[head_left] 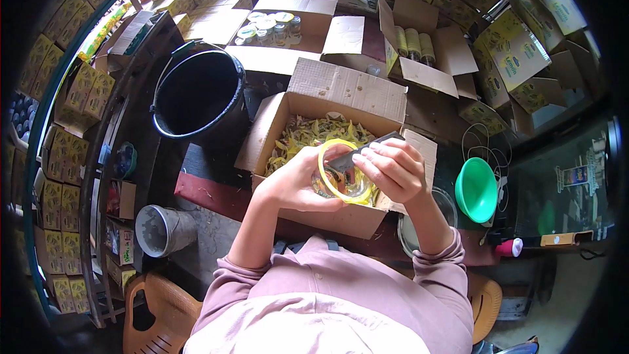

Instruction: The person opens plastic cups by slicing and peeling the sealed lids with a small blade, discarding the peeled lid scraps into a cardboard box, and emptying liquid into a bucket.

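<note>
One piece in work | our left hand (293, 181) curls round a clear, yellow-rimmed container (356, 189) over an open brown cardboard box (347, 85) | our right hand (393, 169) pinches a flat dark blade (352, 156) | yellow strips (298, 137) piled; remainder we cannot tell.

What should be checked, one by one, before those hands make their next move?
1. Left hand holding the clear round container with a yellow rim: ok.
2. Right hand holding the dark, flat, straight tool: ok.
3. Large brown cardboard box open beneath the work: ok.
4. A hand free: not ok, both are occupied.
5. Tool's edge touching the rim: cannot tell.
6. Round green plastic bowl apart from both hands: ok.
</note>
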A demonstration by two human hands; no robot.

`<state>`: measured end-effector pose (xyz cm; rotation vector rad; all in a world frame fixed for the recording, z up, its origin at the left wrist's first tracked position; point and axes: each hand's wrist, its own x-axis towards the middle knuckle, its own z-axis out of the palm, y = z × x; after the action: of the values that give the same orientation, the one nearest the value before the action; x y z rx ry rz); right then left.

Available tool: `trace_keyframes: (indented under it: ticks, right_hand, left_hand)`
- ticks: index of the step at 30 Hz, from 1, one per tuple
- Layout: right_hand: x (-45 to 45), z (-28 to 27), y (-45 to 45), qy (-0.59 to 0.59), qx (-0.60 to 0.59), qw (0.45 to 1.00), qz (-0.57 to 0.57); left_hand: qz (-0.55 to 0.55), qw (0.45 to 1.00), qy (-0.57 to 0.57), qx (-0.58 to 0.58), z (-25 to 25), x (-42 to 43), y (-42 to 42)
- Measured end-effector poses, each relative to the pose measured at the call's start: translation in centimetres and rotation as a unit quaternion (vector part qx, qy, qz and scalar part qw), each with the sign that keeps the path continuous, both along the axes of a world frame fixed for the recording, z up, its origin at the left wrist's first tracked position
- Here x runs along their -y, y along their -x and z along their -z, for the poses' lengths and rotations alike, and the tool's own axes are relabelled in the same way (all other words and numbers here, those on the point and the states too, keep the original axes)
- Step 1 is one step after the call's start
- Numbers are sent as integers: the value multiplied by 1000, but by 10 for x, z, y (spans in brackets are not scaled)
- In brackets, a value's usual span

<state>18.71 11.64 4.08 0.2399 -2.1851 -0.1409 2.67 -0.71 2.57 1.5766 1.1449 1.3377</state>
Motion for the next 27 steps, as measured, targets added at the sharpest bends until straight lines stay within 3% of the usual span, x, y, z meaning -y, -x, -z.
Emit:
trace_keyframes:
  ticks: [5, 11, 15, 18, 19, 22, 27]
  right_hand:
    - [-1, 3, 4, 12, -23, 999, -19]
    - [-4, 10, 10, 112, -79, 989, -49]
    - [-12, 23, 10, 222, -159, 961, 31]
    - [-14, 44, 13, 401, -93, 901, 139]
    - [-20, 49, 8, 304, 34, 920, 244]
    - [-15, 61, 3, 494, 5, 841, 221]
    - [9, 59, 9, 565, -135, 808, 97]
  left_hand:
    - [40, 998, 16, 50, -4, 4, -6]
    - [71, 968, 92, 224, 19, 3, -8]
    - [70, 987, 46, 135, 24, -3, -2]
    - [1, 989, -17, 146, 34, -5, -4]
    - [-28, 990, -23, 138, 35, -3, -3]
    - [-112, 985, -54, 116, 39, -3, -3]
    - [-221, 971, -85, 15, 42, -6, -5]
